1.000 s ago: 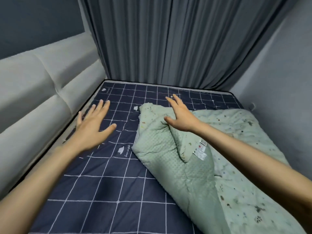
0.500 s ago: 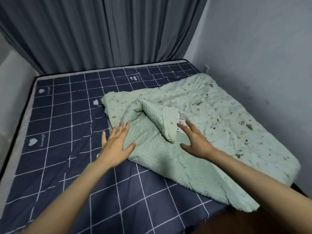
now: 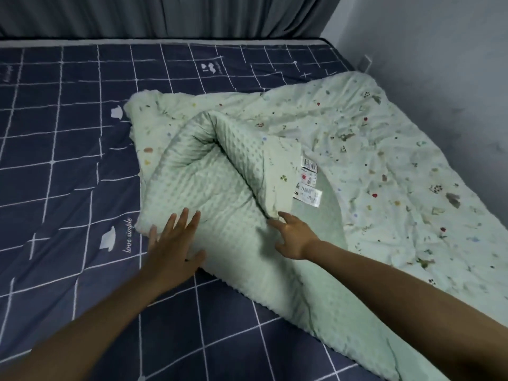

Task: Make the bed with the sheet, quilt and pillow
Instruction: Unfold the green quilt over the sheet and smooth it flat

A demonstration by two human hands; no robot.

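A pale green quilt with small flower prints lies crumpled on the right half of the bed, its dotted underside folded up over the printed side. White care labels show at the fold. Under it the navy sheet with white grid lines covers the mattress. My left hand lies flat with straight fingers on the quilt's left edge. My right hand reaches with spread fingers to the folded corner and touches it. No pillow is in view.
Grey curtains hang along the far side of the bed. A grey wall runs close along the right side, with a small socket near the corner.
The view has turned right and down toward the quilt. Both hands have come down from the air onto the folded quilt, the left to its edge, the right to the folded corner.
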